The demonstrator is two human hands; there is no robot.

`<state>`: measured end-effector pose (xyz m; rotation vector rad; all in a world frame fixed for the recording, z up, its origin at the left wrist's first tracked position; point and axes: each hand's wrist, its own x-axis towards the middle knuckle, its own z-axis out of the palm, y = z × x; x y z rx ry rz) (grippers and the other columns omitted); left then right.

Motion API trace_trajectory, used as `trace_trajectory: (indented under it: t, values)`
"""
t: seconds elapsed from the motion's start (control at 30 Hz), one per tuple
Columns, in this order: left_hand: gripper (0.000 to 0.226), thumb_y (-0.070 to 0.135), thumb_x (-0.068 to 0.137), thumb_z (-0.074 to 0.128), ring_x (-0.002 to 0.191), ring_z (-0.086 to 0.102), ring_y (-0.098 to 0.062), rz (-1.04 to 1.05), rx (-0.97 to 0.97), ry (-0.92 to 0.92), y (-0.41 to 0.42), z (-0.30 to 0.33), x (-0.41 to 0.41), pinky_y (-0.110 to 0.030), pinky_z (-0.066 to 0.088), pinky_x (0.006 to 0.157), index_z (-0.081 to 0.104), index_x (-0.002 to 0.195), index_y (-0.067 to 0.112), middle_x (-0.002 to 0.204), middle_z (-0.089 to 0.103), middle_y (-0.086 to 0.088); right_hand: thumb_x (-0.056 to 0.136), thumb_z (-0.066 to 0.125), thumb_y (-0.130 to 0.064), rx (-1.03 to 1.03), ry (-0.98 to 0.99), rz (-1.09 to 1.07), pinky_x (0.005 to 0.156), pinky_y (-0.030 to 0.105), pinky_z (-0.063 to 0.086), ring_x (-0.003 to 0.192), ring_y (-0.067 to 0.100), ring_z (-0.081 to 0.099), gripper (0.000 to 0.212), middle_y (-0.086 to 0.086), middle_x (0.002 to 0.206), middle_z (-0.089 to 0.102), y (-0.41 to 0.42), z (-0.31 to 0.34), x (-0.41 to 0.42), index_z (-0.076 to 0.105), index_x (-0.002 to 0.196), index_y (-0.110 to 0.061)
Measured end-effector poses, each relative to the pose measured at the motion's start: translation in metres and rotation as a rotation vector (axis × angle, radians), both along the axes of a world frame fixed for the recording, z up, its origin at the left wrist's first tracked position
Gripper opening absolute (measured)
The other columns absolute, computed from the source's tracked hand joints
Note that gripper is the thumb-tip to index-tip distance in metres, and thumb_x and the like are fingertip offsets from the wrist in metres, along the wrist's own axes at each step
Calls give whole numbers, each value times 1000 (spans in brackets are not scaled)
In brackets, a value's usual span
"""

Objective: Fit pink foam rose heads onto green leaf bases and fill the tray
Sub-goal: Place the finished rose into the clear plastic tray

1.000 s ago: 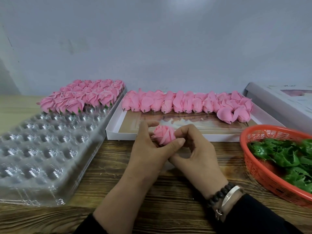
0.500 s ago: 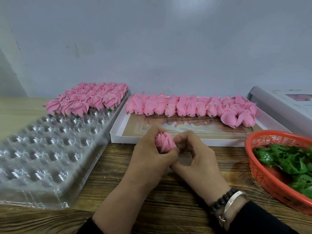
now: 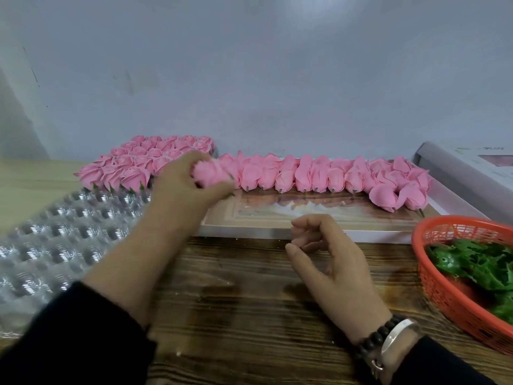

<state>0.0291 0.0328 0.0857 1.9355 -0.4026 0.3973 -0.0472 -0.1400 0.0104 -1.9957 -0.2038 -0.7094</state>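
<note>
Against grey wall, a rose (image 3: 206, 173) is gripped by the left hand (image 3: 183, 184); right hand (image 3: 324, 254) loosely curled, empty. Soft foam, probably best held low.

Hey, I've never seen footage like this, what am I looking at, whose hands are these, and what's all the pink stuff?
There is no machine here. A camera worn on a person's head looks forward and down, so you see that person's own two hands over a brown wooden table.

The left hand reaches forward and grips a pink foam rose head at the left end of a row of pink foam roses lying in a flat white box. The right hand hovers over the table with loosely curled fingers and holds nothing.

On the left lies a clear plastic tray of round pockets; its far rows hold finished pink roses, the near pockets have none. On the right, an orange mesh basket holds green leaf bases.
</note>
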Motion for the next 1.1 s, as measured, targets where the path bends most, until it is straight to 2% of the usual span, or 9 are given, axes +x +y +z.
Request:
trace_trajectory:
  t: [0.07, 0.2, 0.3, 0.4, 0.47, 0.6, 0.83, 1.1]
  values:
    - [20, 6, 74, 73, 61, 50, -16, 106, 70, -38, 22, 10, 27, -16, 44, 55, 58, 85, 10, 72, 57, -6, 75, 59, -28, -29, 17, 9, 74, 8, 41, 82, 4, 58, 21, -12, 83, 62, 0, -1, 0, 53, 93, -36]
    - [24, 9, 73, 76, 75, 52, -25, 331, 258, -52, 61, 16, 74, -35, 42, 72, 60, 90, 6, 86, 61, -20, 76, 57, -24, -87, 17, 34, 72, 8, 41, 82, 3, 57, 20, -15, 80, 59, 0, 0, 4, 53, 90, -37]
    - [24, 11, 73, 77, 76, 52, -27, 395, 328, -49, 70, 15, 97, -32, 39, 71, 58, 89, 10, 87, 60, -17, 76, 57, -20, -98, 9, 52, 71, 7, 41, 80, 2, 56, 18, -15, 81, 59, 0, 0, 8, 55, 89, -32]
    - [30, 11, 73, 76, 78, 51, -28, 420, 436, -46, 68, 9, 112, -31, 37, 72, 61, 98, 4, 89, 59, -18, 75, 58, -16, -95, -7, 62, 70, 9, 42, 78, 4, 57, 17, -15, 82, 59, -1, 0, 11, 57, 89, -26]
    - [35, 10, 74, 75, 81, 53, -31, 436, 491, -30, 67, 3, 120, -34, 39, 74, 61, 105, 1, 93, 61, -23, 76, 59, -14, -103, -24, 62, 69, 8, 42, 77, 5, 57, 18, -14, 82, 59, -1, 0, 12, 58, 88, -26]
    - [52, 12, 72, 78, 98, 56, -41, 463, 569, 54, 72, -9, 131, -43, 43, 85, 57, 118, -1, 108, 61, -28, 76, 59, -10, -116, -53, 46, 68, 6, 41, 75, 4, 56, 19, -10, 78, 59, -3, 1, 13, 59, 89, -24]
    - [37, 8, 73, 76, 88, 58, -37, 425, 588, 95, 71, -23, 138, -44, 50, 78, 53, 102, 8, 105, 62, -24, 75, 59, -7, -101, -39, 53, 67, 6, 41, 69, 4, 55, 22, -8, 80, 57, -4, -1, 14, 59, 86, -25]
    - [38, 10, 72, 77, 93, 56, -40, 442, 673, 94, 72, -26, 149, -46, 48, 81, 56, 102, 2, 105, 61, -25, 74, 60, -5, -95, -40, 50, 65, 2, 36, 65, -2, 50, 25, -9, 77, 54, -3, -1, 15, 58, 86, -27]
